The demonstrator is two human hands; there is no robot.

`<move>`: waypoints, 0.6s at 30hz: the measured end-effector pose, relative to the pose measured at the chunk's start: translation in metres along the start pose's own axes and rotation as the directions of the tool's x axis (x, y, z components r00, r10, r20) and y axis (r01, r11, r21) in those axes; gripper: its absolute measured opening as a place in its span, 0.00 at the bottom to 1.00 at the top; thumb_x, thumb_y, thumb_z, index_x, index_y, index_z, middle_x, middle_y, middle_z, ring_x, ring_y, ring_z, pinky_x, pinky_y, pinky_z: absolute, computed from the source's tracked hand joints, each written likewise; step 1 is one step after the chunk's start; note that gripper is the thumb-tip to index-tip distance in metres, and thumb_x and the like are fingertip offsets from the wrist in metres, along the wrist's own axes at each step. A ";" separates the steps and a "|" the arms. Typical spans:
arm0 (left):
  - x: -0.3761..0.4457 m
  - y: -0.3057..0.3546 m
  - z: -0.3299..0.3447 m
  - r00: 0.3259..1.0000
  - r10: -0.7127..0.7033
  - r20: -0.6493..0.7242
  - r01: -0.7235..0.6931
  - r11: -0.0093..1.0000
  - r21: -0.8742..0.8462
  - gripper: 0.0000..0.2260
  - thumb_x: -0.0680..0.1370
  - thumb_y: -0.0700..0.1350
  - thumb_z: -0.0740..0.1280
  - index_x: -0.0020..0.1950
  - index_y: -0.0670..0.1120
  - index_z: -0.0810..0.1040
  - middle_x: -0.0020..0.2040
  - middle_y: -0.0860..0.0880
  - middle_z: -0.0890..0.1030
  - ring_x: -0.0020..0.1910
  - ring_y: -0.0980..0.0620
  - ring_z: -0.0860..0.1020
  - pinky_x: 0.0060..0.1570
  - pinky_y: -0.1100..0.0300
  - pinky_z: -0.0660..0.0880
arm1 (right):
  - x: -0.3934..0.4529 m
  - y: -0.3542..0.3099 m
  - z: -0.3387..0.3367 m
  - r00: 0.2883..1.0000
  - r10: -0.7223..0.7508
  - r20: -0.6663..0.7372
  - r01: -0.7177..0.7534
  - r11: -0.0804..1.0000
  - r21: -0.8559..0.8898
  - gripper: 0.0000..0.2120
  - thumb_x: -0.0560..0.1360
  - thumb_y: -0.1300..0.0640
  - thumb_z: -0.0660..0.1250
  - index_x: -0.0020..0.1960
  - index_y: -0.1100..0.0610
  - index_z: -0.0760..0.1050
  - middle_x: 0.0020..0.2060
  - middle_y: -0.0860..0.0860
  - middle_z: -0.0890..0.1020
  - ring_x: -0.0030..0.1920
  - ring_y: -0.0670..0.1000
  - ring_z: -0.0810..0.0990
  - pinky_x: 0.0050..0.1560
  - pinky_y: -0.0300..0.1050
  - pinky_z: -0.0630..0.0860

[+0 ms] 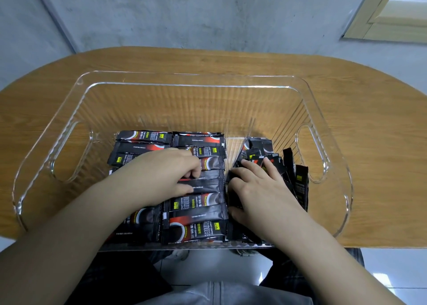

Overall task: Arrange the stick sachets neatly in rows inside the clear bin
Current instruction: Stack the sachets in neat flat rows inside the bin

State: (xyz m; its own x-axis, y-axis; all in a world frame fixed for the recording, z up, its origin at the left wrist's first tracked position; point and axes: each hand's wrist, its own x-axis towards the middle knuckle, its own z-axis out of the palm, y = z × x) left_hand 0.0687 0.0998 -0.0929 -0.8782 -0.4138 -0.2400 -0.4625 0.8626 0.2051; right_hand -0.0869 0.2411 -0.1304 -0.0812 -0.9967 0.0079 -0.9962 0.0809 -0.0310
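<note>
A clear ribbed bin [184, 89] with cut-out handles stands on the wooden table. Black stick sachets [198, 212] with red and yellow print lie flat in two rows across its left and middle floor. A loose bunch of sachets [298, 179] stands on end, leaning at the right side. My left hand [168, 177] rests on the flat rows, fingers curled, thumb and fingers pinching one flat sachet [208, 185]. My right hand [256, 184] lies spread over the standing bunch, fingers straight and pressing on it.
The oval wooden table [369, 142] reaches past the bin on every side but the near one. A grey concrete wall rises behind it. The bin's far floor strip [235, 140] between the rows shows bare plastic.
</note>
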 end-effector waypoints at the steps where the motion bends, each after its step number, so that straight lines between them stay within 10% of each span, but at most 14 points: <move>1: 0.000 -0.001 0.001 1.000 -0.003 -0.019 0.003 1.000 -0.008 0.07 0.76 0.53 0.65 0.48 0.59 0.67 0.45 0.61 0.69 0.49 0.60 0.68 0.51 0.61 0.69 | 0.000 0.000 0.001 0.999 -0.010 -0.030 0.009 1.000 -0.021 0.21 0.59 0.46 0.76 0.47 0.56 0.81 0.53 0.53 0.82 0.62 0.57 0.77 0.66 0.61 0.61; 18: 0.004 -0.003 0.004 0.995 -0.065 0.076 0.072 0.992 -0.102 0.06 0.75 0.54 0.67 0.42 0.56 0.72 0.42 0.59 0.73 0.42 0.63 0.71 0.46 0.62 0.71 | -0.001 0.003 0.012 0.971 -0.061 -0.233 0.044 0.996 -0.075 0.22 0.53 0.44 0.78 0.42 0.54 0.82 0.47 0.51 0.84 0.55 0.56 0.81 0.60 0.61 0.69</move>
State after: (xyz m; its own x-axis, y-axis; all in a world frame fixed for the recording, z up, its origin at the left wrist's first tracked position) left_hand 0.0667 0.0969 -0.0981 -0.8346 -0.4453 -0.3243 -0.5348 0.7963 0.2826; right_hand -0.0896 0.2418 -0.1421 -0.0253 -0.9698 0.2425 -0.9983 0.0372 0.0446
